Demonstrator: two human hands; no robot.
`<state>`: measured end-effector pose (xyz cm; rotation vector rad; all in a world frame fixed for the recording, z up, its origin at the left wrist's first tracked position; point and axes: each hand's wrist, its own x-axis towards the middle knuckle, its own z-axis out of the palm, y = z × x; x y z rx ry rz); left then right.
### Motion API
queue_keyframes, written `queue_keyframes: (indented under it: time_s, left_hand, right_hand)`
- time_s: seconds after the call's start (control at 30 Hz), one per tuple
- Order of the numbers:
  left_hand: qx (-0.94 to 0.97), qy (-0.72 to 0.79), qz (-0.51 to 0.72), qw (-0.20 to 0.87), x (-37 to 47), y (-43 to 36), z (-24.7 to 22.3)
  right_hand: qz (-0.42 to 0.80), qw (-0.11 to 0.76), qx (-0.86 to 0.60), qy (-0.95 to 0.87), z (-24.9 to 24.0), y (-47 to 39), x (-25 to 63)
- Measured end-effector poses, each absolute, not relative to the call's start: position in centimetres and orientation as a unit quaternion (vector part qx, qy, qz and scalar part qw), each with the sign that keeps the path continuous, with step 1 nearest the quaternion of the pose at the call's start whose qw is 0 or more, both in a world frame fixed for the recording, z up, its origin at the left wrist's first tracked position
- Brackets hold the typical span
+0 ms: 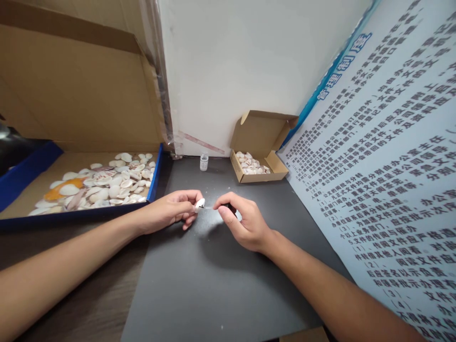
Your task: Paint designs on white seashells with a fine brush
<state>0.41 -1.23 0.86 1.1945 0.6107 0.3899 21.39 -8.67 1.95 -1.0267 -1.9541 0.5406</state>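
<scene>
Between the two hands, a white shell (200, 203) is pinched in the fingertips of the left hand (171, 212), and the right hand (245, 222) grips a slim tool (208, 208) that reaches it. Work on this shell is under way, though its dark mark is perhaps only the tool's tip; other shells lie in the blue-walled box (155, 176) beyond the left hand and the small carton (263, 178) beyond the right.

I seem to be at an office desk: right of my fingers (228, 211) stands a printed sheet (384, 156) of Chinese rules about company documents.
</scene>
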Motion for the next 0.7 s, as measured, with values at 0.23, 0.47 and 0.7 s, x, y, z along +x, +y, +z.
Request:
queue_keyframes:
  time_s: [0.23,0.47,0.7]
  left_hand:
    - [0.549,0.283,0.176,0.766,0.46,-1.25,0.94]
    - [0.521,0.298,0.180,0.779,0.52,-1.44,1.34]
    - [0.513,0.296,0.187,0.784,0.60,-1.48,1.36]
  right_hand:
    - [0.219,0.416,-0.410,-0.781,1.97,-8.56,21.43]
    - [0.227,0.406,-0.405,-0.787,1.99,-8.61,21.45]
    - [0.224,0.399,-0.424,-0.781,2.09,-8.53,21.34]
